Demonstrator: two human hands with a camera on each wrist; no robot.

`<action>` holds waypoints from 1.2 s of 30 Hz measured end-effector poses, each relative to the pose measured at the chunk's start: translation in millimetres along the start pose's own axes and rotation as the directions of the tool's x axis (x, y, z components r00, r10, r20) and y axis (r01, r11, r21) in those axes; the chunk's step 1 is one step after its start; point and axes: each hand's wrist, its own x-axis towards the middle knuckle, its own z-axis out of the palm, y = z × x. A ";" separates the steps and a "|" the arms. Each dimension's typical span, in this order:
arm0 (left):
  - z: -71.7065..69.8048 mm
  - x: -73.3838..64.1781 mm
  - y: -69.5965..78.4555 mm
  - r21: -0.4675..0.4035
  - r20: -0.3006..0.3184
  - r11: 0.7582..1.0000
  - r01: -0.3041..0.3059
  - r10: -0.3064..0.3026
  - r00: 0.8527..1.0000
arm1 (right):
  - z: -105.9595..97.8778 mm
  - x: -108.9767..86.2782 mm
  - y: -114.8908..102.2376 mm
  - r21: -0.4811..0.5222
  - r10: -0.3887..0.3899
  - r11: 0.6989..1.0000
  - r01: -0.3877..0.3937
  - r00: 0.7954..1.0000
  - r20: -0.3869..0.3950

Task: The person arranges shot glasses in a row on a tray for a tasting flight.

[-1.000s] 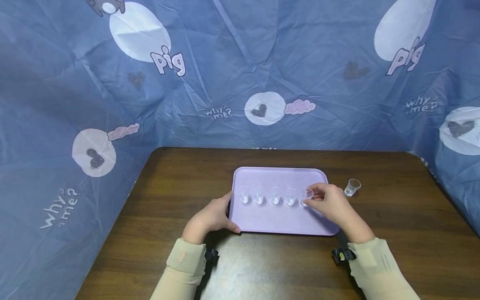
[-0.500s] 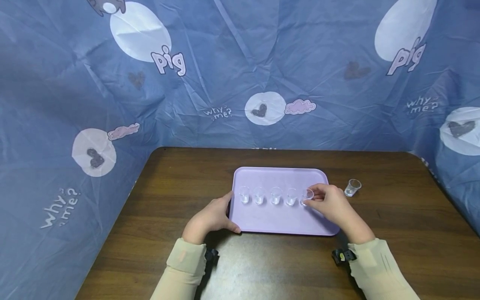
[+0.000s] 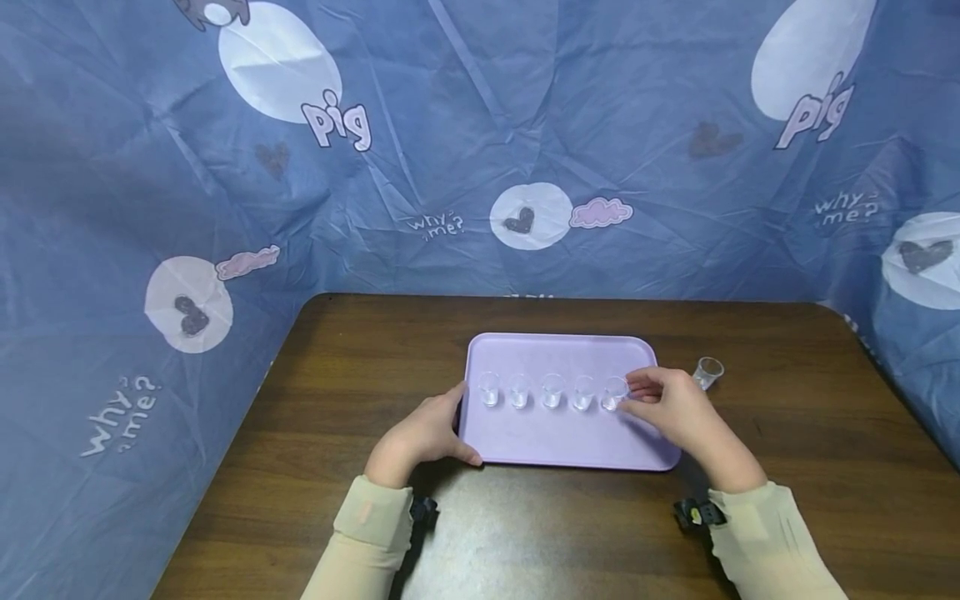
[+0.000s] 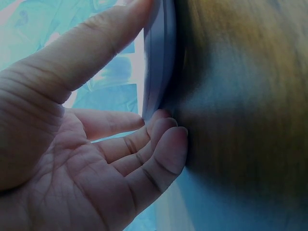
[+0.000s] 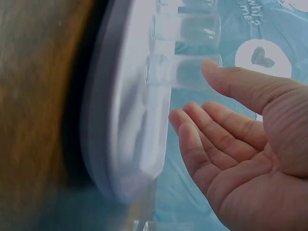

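Note:
Several small clear cups stand upright in a row on a lilac tray. At the row's right end is one clear cup, with my right hand just beside it. In the right wrist view the thumb overlaps that cup's rim, while the other fingers are spread away from it. My left hand holds the tray's near left corner, its thumb at the front edge and its fingers at the left side. The left wrist view shows the thumb along the rim and the fingertips low beside the tabletop.
One more clear cup stands on the brown wooden table, right of the tray and partly hidden by my right hand. A blue printed cloth hangs behind and at the sides of the table.
My right hand has let go of the end cup and drawn slightly to the right. That cup stays in the row, and the left hand keeps its place at the tray.

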 end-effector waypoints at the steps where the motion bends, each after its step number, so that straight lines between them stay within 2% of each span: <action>1: 0.0 0.0 0.0 -0.001 -0.001 1.000 -0.001 0.001 1.000 | -1.6 -0.6 0.5 0.007 -0.004 1.000 0.004 1.000 -0.005; 9: 0.3 -0.5 -2.2 -0.034 -0.008 0.999 -0.029 0.029 1.000 | -15.6 -4.6 9.2 0.002 -0.019 1.000 0.019 0.999 -0.048; 16: 0.3 -0.2 -3.0 -0.037 -0.011 0.999 -0.040 0.039 0.999 | -28.7 -8.1 14.4 -0.034 -0.051 0.998 0.047 0.991 -0.124; 24: -0.1 -0.1 -1.9 -0.038 -0.007 0.998 -0.049 0.049 0.999 | -46.9 -16.2 18.1 -0.068 -0.014 0.998 0.002 0.984 -0.179; 36: -0.3 -0.6 -1.5 -0.023 -0.013 0.999 -0.049 0.049 0.999 | -71.5 -22.6 32.7 -0.041 0.026 0.998 -0.038 0.963 -0.270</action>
